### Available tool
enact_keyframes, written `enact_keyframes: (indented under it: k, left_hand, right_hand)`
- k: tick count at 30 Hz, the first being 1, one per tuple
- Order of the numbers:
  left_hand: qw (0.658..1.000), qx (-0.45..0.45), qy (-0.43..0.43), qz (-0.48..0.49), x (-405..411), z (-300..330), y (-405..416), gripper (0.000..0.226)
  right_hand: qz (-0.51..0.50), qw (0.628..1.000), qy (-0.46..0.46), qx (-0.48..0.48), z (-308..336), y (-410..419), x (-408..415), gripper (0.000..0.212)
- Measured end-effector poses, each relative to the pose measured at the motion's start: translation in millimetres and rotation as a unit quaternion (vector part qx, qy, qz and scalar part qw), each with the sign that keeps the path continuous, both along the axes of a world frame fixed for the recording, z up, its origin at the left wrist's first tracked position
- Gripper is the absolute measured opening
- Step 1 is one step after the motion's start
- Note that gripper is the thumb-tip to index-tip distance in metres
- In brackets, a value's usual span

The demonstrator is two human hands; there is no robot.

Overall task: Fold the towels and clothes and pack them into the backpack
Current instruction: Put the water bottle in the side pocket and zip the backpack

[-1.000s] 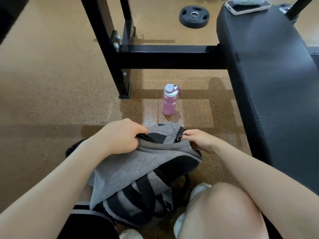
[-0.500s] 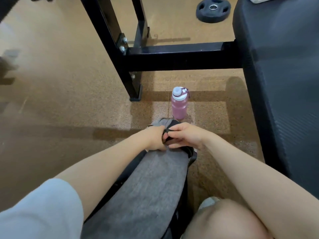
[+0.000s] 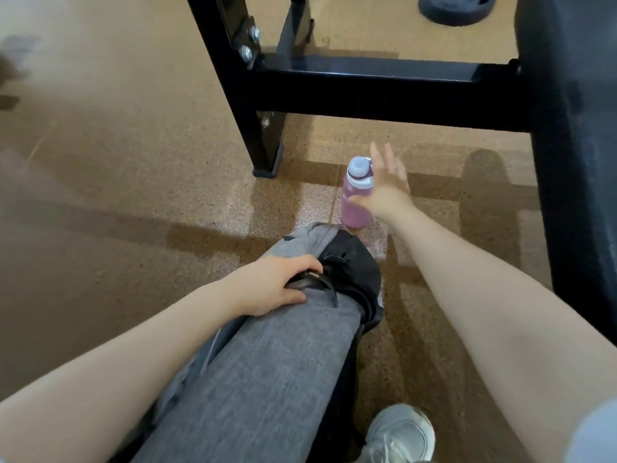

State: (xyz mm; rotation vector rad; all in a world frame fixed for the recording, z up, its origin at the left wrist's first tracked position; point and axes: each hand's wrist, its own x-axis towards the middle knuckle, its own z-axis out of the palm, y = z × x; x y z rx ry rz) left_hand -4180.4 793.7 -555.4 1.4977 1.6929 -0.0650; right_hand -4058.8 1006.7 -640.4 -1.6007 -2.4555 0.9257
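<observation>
Grey backpack [image 3: 260, 355] laid lengthwise on the floor [image 3: 110, 202], its black strap near the top gripped by the left hand [image 3: 270, 285], pink bottle [image 3: 356, 195] stood just beyond, reached by the open-fingered right hand [image 3: 387, 185]

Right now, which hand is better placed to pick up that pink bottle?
The right hand: it is open, fingers spread, right beside the pink bottle on the floor. The left hand is busy gripping the strap on the grey backpack.

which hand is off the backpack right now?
The right hand, fingers spread, reaching at the pink water bottle. The left hand grips the grey backpack.
</observation>
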Motion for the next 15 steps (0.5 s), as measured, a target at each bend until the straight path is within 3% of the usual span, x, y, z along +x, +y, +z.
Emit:
enact_keyframes:
  k: [3,6,11,15]
  left_hand:
    - [1.0,0.005,0.019,-0.02,-2.4,-1.5,-1.0,0.043]
    - [0.999,0.01,0.031,-0.034,-4.3,-4.7,-2.6,0.044]
    - [0.995,0.018,0.079,-0.055,-3.8,-6.7,-6.0,0.058]
    - [0.993,0.02,0.094,-0.068,0.6,-1.8,-7.4,0.062]
  right_hand:
    - [0.044,0.992,-0.114,0.041,-5.6,14.0,-11.4,0.099]
    - [0.058,0.984,-0.142,0.091,-8.8,8.5,-10.6,0.08]
    - [0.049,0.995,-0.046,0.073,-14.8,-30.7,-2.0,0.059]
    - [-0.092,0.991,0.083,0.052,28.7,-46.4,22.1,0.073]
